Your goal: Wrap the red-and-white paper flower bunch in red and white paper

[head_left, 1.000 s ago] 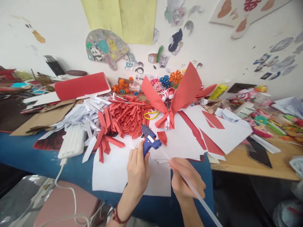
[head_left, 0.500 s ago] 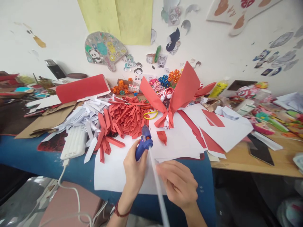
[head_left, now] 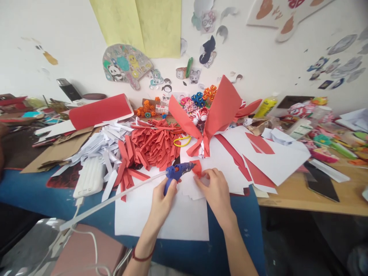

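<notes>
My left hand [head_left: 163, 199] is wrapped round the handle of a blue glue gun [head_left: 174, 172], whose nozzle points right. A long translucent glue stick [head_left: 115, 198] sticks out of its back end toward the lower left. Close to the nozzle, my right hand [head_left: 214, 188] pinches a small red paper piece [head_left: 197, 168] between its fingertips. White paper sheets [head_left: 184, 222] lie under both hands. Behind them stands a large folded red paper form [head_left: 224, 107], gathered at its base.
Left of the hands are a heap of red paper strips [head_left: 155, 143], white strips [head_left: 112, 134] and a white power bank [head_left: 90, 178] with a cable. Cut sheets [head_left: 276, 161] and a black phone [head_left: 322, 182] lie to the right. Paper flowers [head_left: 198, 99] stand near the wall.
The glue gun has turned from pointing away to pointing right, its stick swinging to the lower left. My right hand has moved up from beside the stick and taken hold of the small red piece.
</notes>
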Demonstrator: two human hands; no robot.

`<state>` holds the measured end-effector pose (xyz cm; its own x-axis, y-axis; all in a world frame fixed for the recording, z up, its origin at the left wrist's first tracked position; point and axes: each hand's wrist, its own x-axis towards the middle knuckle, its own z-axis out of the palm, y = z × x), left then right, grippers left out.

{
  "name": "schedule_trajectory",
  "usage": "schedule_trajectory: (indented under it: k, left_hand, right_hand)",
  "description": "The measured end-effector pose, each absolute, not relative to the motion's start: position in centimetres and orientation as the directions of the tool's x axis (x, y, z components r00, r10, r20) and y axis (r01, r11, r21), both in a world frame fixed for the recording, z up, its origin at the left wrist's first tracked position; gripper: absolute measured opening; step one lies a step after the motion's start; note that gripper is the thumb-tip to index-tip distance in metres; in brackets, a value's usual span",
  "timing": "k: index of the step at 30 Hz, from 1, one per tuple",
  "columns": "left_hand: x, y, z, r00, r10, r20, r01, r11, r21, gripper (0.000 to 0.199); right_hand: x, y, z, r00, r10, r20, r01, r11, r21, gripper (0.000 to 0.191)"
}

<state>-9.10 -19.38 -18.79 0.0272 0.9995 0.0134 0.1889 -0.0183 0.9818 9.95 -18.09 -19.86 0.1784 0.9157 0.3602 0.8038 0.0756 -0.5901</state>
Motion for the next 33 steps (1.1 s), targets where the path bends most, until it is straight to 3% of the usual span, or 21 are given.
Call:
schedule_trajectory:
  k: [5,22,33]
  left_hand:
    - [-9.35,-19.32,-18.74,0.022,0.998,-0.057,0.140,0.053,0.989,0.047]
    - [-9.64,-19.33,-18.14,-0.010,0.987,-0.159,-0.014,0.159,0.987,0.050]
    - [-9.76,-19.34,-18.73,0.004,0.992,-0.129,0.056,0.129,0.990,0.049]
  right_hand:
    - [9.06,-18.09,-20.08,0.180,0.892,0.414,0.840,0.080,-0.537,0.014]
    - [9.32,-18.26,-20.49,0.173,0.858,0.484,0.809,0.157,-0.566,0.014]
    - [9.40,-18.31,-20.65,0.169,0.845,0.508,0.810,0.175,-0.560,0.014]
